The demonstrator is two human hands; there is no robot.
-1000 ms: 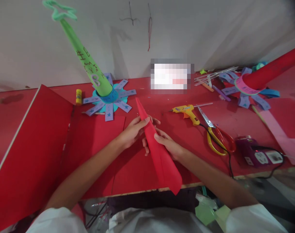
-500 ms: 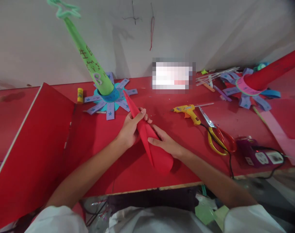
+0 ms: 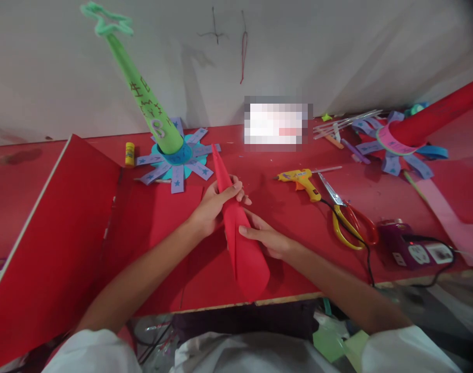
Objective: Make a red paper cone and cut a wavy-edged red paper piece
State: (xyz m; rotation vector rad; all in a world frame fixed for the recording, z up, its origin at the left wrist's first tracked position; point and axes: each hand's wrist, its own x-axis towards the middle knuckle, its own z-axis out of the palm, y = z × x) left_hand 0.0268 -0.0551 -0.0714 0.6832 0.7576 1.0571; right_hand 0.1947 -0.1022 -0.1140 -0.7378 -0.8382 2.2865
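A sheet of red paper rolled into a long cone (image 3: 246, 248) is between my two hands, its narrow tip pointing up and away and its wide end near the table's front edge. My left hand (image 3: 220, 204) is wrapped round the upper part, thumb across the top. Lower down, my right hand (image 3: 265, 235) grips the right side, its thumb on the front and its fingers partly hidden behind. Beyond my left hand stands a green paper cone (image 3: 154, 111) with a star on top and a blue base with purple strips.
A yellow glue gun (image 3: 304, 181) and scissors (image 3: 347, 217) lie to the right, beside a purple power box (image 3: 403, 243). Farther right is a red cone (image 3: 442, 116). A red board (image 3: 61, 223) slants at the left, near a glue stick (image 3: 129, 154).
The red cone has turned more upright, its tip moving right and its wide end shifting left and nearer. My left hand has moved slightly right with it, and both hands keep their hold.
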